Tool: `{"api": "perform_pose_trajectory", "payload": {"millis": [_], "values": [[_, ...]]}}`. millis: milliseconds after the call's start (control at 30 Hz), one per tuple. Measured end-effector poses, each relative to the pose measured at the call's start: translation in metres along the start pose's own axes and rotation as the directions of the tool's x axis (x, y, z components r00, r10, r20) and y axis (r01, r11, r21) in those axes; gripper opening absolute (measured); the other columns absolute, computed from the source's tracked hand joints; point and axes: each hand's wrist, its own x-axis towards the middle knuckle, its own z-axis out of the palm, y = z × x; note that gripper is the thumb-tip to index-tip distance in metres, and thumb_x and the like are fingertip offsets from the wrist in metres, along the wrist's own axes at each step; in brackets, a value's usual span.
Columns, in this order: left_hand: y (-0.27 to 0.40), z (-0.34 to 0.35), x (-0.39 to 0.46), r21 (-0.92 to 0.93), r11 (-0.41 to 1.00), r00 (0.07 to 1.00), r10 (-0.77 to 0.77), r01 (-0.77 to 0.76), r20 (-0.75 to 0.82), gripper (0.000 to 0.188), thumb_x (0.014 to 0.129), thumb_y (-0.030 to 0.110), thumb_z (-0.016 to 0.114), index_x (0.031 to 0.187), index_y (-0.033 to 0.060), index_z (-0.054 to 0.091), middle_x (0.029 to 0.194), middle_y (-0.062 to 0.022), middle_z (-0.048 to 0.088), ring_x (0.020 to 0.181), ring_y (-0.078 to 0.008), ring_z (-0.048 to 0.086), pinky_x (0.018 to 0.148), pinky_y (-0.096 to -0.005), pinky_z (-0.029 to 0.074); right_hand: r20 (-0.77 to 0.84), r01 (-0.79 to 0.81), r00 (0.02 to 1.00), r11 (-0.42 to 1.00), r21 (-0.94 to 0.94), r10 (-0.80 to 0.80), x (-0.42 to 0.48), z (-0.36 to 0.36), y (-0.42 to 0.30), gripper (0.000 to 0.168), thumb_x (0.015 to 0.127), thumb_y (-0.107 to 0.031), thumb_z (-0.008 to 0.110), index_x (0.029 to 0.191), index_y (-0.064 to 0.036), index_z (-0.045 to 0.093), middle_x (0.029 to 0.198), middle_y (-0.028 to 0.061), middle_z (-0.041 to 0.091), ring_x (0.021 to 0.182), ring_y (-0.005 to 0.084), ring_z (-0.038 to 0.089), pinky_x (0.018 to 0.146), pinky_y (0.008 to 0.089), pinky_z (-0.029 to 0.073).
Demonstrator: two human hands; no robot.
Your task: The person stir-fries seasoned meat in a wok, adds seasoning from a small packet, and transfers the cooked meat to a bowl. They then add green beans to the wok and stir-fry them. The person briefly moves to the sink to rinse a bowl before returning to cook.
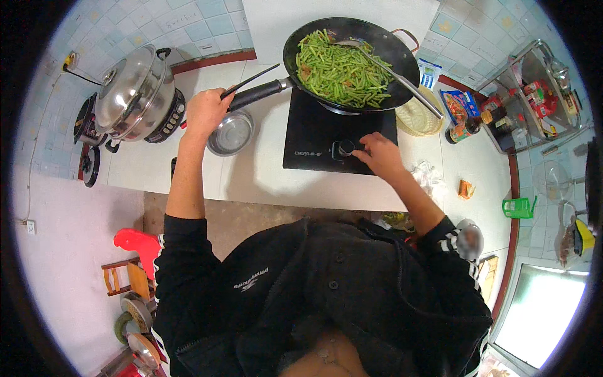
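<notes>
My left hand (207, 110) grips the black handle (256, 94) of a wok (409, 77). Pressed along with it is a slim black chopstick-like stick (259, 76); whether it is one or a pair I cannot tell. Cut green beans (339, 70) with bits of brown food fill the wok, and a metal spatula (405, 82) rests in them, its handle over the right rim. The wok sits at the back of a black induction cooker (308, 134). My right hand (381, 155) is at the cooker's round knob (346, 148), thumb and forefinger apart beside it.
Below the wok handle stands a metal bowl (231, 134). A lidded steel steamer pot (134, 89) occupies the left. Right of the wok are a woven basket (419, 118), a sauce bottle (464, 131), a plastic bag (428, 178) and a metal rack (527, 89).
</notes>
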Motion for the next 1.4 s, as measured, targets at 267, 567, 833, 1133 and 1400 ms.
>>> {"api": "perform_pose_trajectory", "payload": {"millis": [267, 567, 833, 1133, 1400], "values": [[-0.039, -0.018, -0.010, -0.392, 0.919, 0.929, -0.179, 0.040, -0.323, 0.040, 0.089, 0.040, 0.051, 0.084, 0.0048, 0.068, 0.073, -0.0092, 0.067, 0.059, -0.0211, 0.062, 0.055, -0.0362, 0.045, -0.005, -0.060, 0.998, 0.989, -0.139, 0.060, 0.011, 0.032, -0.015, 0.032, 0.071, -0.029, 0.072, 0.087, -0.004, 0.060, 0.090, 0.0136, 0.059, 0.083, 0.0324, 0.061, 0.071, 0.0407, 0.050], [-0.118, 0.074, -0.103, -0.861, 0.278, 0.810, -0.541, 0.426, 0.226, 0.043, 0.091, 0.038, 0.049, 0.075, 0.0027, 0.067, 0.055, 0.0008, 0.054, 0.040, -0.0069, 0.036, 0.038, -0.0234, 0.026, 0.008, -0.047, 0.999, 0.980, -0.194, 0.049, 0.012, 0.025, -0.030, 0.029, 0.070, -0.022, 0.073, 0.088, -0.003, 0.060, 0.089, 0.0135, 0.058, 0.086, 0.0322, 0.060, 0.073, 0.0404, 0.050], [-0.128, 0.169, -0.143, -0.838, -0.053, 0.669, -0.575, 0.543, 0.470, 0.031, 0.088, 0.033, 0.057, 0.081, 0.0035, 0.065, 0.060, 0.0015, 0.053, 0.044, -0.0067, 0.040, 0.038, -0.0228, 0.024, -0.026, 0.012, 0.999, 0.963, -0.267, -0.020, 0.013, 0.035, -0.018, 0.032, 0.072, -0.030, 0.070, 0.086, -0.004, 0.061, 0.086, 0.0114, 0.058, 0.083, 0.0298, 0.060, 0.073, 0.0383, 0.049], [-0.102, 0.164, -0.121, -0.882, -0.063, 0.785, -0.430, 0.466, 0.446, 0.035, 0.095, 0.032, 0.047, 0.088, 0.0005, 0.061, 0.059, 0.0007, 0.051, 0.042, -0.0063, 0.038, 0.037, -0.0192, 0.027, -0.204, 0.025, 0.977, 0.987, -0.161, -0.058, -0.017, 0.010, -0.043, 0.032, 0.072, -0.032, 0.069, 0.086, -0.005, 0.060, 0.083, 0.0112, 0.058, 0.080, 0.0302, 0.060, 0.071, 0.0393, 0.049], [-0.015, 0.150, -0.150, -0.705, -0.515, 0.831, 0.026, 0.487, 0.555, 0.039, 0.097, 0.036, 0.042, 0.075, 0.0059, 0.052, 0.056, 0.0011, 0.039, 0.041, -0.0072, 0.030, 0.036, -0.0217, 0.022, 0.228, 0.058, 0.971, 0.994, 0.088, -0.077, -0.068, 0.043, -0.056, 0.028, 0.086, -0.033, 0.054, 0.094, -0.008, 0.063, 0.085, 0.0108, 0.062, 0.077, 0.0314, 0.061, 0.068, 0.0422, 0.050]]}}
